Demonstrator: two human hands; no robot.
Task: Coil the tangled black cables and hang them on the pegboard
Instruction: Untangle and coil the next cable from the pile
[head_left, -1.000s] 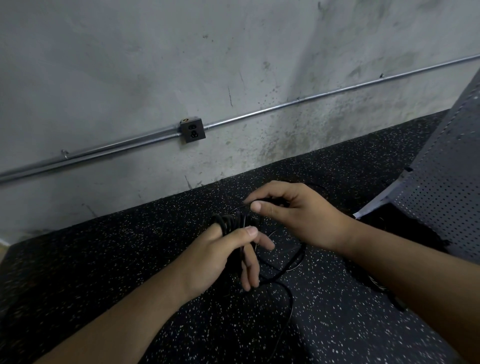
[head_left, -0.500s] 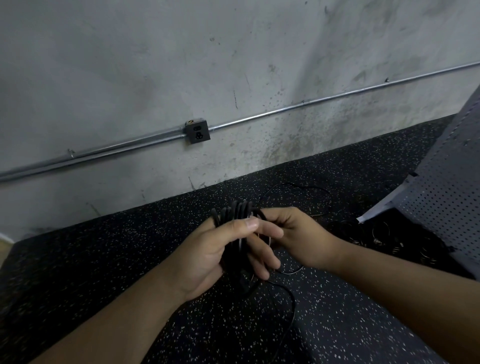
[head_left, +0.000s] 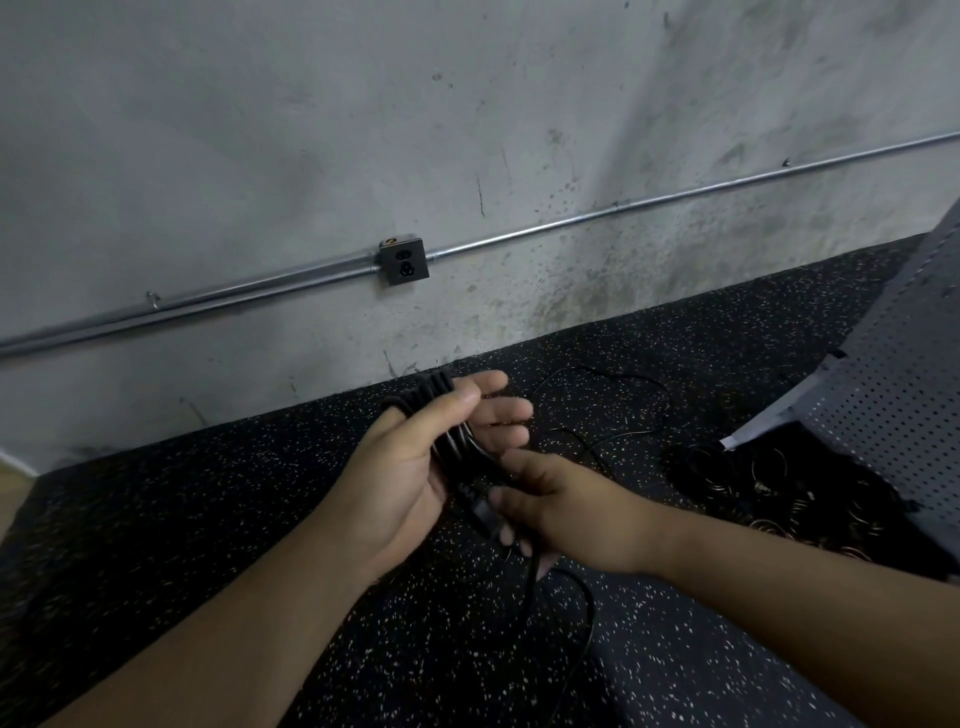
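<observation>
Head view, black coil (head_left: 425, 396), left hand (head_left: 400, 483) gripping

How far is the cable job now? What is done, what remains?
Done: several loops of black cable are wound round the left hand. In hand: the right hand grips the same cable below them. Left: its loose tail, then hanging on the pegboard.

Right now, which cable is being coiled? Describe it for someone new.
Below the socket box on the concrete wall, above the speckled floor mat, the left hand holds a black cable coil. Unlike the loose cable lying on the mat and the pile by the pegboard, its loops are bundled tight.
</observation>
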